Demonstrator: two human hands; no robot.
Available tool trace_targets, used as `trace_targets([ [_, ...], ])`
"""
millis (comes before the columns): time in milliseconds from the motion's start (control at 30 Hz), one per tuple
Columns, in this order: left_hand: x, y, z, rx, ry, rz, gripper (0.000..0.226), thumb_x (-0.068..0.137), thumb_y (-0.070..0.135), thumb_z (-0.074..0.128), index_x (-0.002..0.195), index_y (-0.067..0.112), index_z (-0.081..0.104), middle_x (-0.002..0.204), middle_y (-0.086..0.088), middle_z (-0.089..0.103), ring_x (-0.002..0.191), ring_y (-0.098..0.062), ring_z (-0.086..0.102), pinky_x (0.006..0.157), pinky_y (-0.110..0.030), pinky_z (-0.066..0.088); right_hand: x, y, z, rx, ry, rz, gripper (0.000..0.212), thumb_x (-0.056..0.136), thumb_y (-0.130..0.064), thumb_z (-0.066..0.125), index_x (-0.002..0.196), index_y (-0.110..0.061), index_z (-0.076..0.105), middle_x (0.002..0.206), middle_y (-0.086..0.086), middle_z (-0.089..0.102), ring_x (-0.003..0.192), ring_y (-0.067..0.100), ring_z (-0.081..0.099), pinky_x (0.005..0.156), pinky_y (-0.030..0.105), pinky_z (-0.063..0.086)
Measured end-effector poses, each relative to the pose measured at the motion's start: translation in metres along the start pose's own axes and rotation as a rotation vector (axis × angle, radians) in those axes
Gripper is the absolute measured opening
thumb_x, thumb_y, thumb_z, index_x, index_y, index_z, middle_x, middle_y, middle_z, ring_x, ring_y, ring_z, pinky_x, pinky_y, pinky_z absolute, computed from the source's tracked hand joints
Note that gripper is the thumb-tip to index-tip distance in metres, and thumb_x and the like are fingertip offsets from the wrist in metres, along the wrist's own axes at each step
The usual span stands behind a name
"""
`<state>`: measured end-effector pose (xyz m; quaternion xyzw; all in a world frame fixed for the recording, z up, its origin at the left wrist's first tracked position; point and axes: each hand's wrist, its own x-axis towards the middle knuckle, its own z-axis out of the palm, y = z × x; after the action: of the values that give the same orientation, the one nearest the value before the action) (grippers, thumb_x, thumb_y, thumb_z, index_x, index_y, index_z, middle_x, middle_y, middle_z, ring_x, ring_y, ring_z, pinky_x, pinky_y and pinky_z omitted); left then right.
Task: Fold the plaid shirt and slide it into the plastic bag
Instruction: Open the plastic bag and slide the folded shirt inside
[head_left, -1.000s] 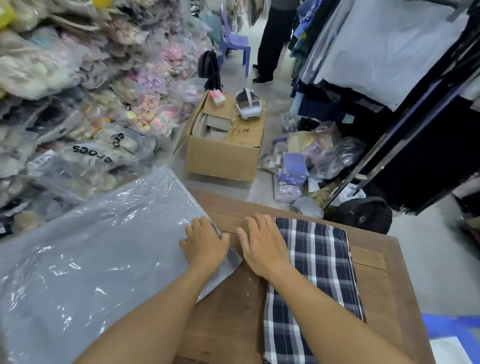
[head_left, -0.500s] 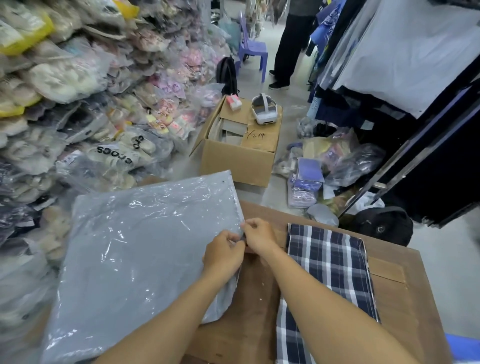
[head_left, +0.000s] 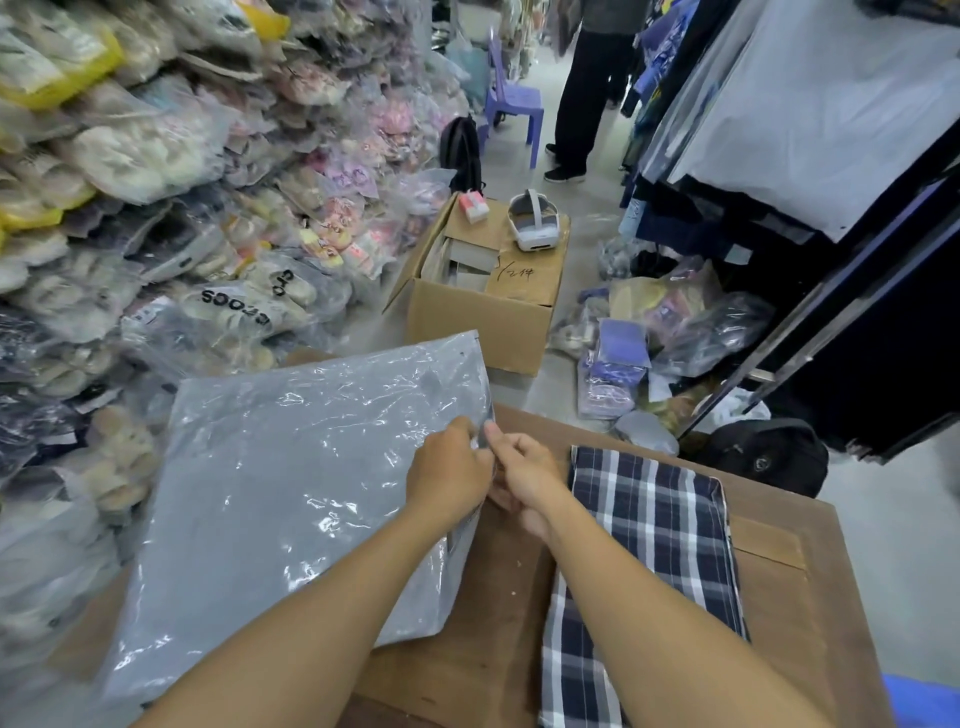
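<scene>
Both hands — left hand (head_left: 451, 470), right hand (head_left: 524, 475) — pinch plastic bag (head_left: 291, 493) edge; plaid shirt (head_left: 649, 545) beside.

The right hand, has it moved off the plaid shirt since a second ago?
Yes. The right hand has left the plaid shirt and gone leftward to the plastic bag edge, meeting the left hand.

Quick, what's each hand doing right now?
Left hand: closed, pinching the right edge of the plastic bag.
Right hand: closed, pinching the same edge; the plaid shirt lies untouched.
</scene>
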<state>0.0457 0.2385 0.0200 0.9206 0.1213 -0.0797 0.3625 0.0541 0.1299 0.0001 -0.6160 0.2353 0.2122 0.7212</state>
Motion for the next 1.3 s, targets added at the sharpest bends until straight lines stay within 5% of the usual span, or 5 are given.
trace_targets([
  [233,0.000,0.001,-0.013,-0.014,0.001,-0.031,0.013,0.088,0.037,0.059,0.082,0.026,0.057,0.088,-0.002,0.067,0.088,-0.029,0.063,0.076,-0.037,0.054,-0.009,-0.004,-0.006,-0.052,-0.003,-0.097,0.016,0.094,-0.025,0.068,0.091,-0.012,0.059,0.080,0.006,0.065,0.063,0.012,0.062,0.052,0.023,0.053],
  [800,-0.038,0.040,-0.108,0.232,0.667,0.223,0.008,0.088,0.019,0.052,0.089,0.014,0.058,0.082,-0.006,0.064,0.069,-0.033,0.053,0.057,-0.036,0.042,-0.041,0.024,-0.057,-0.357,0.123,0.082,0.017,0.096,-0.021,0.055,0.094,-0.005,0.061,0.076,0.013,0.070,0.053,0.020,0.066,0.045,0.025,0.051],
  [1100,-0.034,0.030,-0.053,0.325,0.296,0.135,0.025,0.088,0.023,0.053,0.112,0.020,0.062,0.102,-0.009,0.070,0.095,-0.036,0.062,0.067,-0.034,0.039,-0.050,-0.008,-0.079,-0.848,0.014,-0.206,0.038,0.096,-0.051,0.054,0.075,-0.019,0.053,0.077,-0.001,0.064,0.072,0.018,0.061,0.068,0.035,0.051],
  [1200,-0.036,0.017,-0.032,0.349,0.253,0.129,0.022,0.089,0.022,0.052,0.108,0.018,0.062,0.098,-0.007,0.069,0.079,-0.030,0.056,0.065,-0.032,0.038,-0.044,-0.026,-0.116,-1.071,0.291,-0.318,0.012,0.094,-0.031,0.055,0.097,-0.021,0.061,0.104,0.000,0.065,0.096,0.020,0.057,0.086,0.040,0.051],
  [1300,-0.038,0.003,-0.018,0.356,0.243,0.105,0.020,0.089,0.023,0.052,0.106,0.018,0.061,0.094,-0.005,0.070,0.073,-0.027,0.051,0.062,-0.031,0.039,-0.033,-0.035,-0.152,-1.397,0.373,-0.277,0.039,0.091,-0.021,0.056,0.130,-0.020,0.051,0.136,0.005,0.053,0.125,0.029,0.042,0.102,0.045,0.040],
])
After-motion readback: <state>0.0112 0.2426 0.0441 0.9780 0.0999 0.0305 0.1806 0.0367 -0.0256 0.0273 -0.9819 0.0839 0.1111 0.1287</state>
